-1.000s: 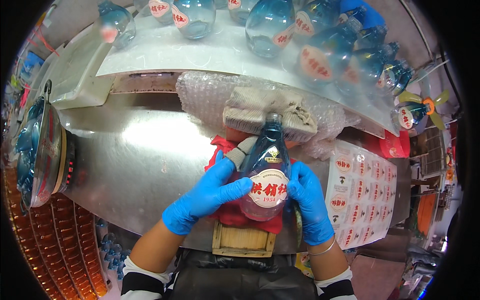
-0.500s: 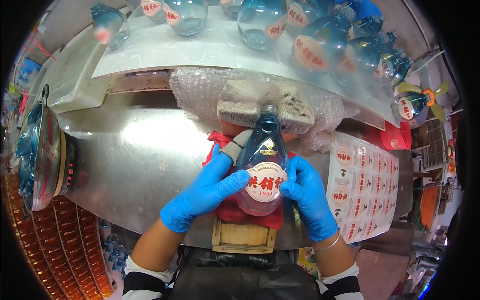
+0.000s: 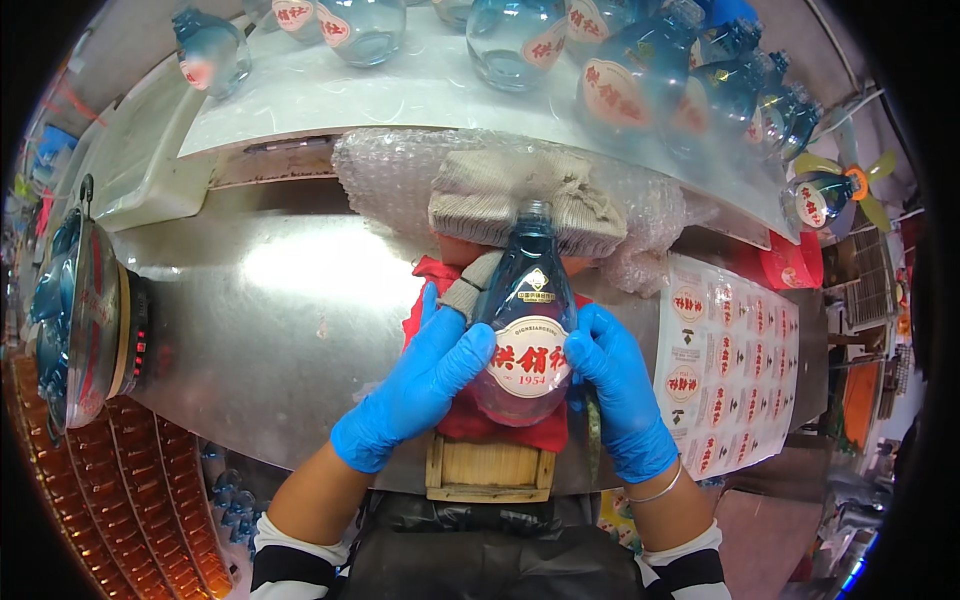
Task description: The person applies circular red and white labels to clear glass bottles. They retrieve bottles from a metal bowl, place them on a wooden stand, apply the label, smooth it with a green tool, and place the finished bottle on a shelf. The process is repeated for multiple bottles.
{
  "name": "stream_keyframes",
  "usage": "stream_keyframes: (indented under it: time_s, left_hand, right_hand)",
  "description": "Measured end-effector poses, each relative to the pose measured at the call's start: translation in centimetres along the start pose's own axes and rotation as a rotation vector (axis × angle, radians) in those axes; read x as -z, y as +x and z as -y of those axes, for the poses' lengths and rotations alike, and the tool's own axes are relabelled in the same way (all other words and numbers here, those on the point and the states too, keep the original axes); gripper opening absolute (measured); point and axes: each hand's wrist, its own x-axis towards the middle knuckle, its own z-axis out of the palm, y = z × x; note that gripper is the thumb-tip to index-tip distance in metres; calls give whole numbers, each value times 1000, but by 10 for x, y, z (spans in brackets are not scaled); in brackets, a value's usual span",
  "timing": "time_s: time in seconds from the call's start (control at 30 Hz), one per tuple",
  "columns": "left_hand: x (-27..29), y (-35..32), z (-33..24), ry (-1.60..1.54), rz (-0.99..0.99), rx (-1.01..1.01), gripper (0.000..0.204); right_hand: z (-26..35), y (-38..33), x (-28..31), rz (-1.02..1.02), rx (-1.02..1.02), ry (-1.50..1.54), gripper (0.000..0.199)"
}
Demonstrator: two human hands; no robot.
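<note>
A blue glass bottle [image 3: 528, 285], fading to clear at its base, lies between my hands with its neck away from me. Its neck rests against a padded grey knit cloth block [image 3: 530, 200], and red cloth [image 3: 460, 410] lies beneath it. My left hand [image 3: 415, 385], in a blue glove, grips the bottle's left side, thumb on the edge of the cream label [image 3: 530, 350]. On the other side my gloved right hand [image 3: 615, 385] holds the bottle, thumb at the label's right edge. The fingers under the bottle are partly hidden.
Several similar bottles [image 3: 515, 45] stand on a white-covered shelf [image 3: 420, 100] ahead. A label sheet [image 3: 725, 370] lies to the right on the metal table [image 3: 290, 330]. Bubble wrap [image 3: 385, 185] lies behind the block. A round pan [image 3: 90, 310] with blue bottles stands left; a wooden block [image 3: 490, 470] sits near me.
Both thumbs have shifted slightly higher along the label's edges. The bottle stays in almost the same place, and the whole view has moved a little.
</note>
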Motion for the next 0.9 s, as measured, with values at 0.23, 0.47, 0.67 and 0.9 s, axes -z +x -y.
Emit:
stream_keyframes:
  time_s: [0.23,0.47,0.67,0.9]
  left_hand:
    - [1,-2,0,-68,41,-30,67]
    - [4,0,5,72,67,-69,69]
    - [0,-2,1,-86,76,-72,70]
    - [-7,-6,7,-22,-69,-181,74]
  right_hand:
    - [-2,-1,6,32,-23,42,22]
    - [-8,0,6,44,38,42,24]
    - [-8,-1,7,59,12,90,24]
    - [-9,2,10,102,52,12,25]
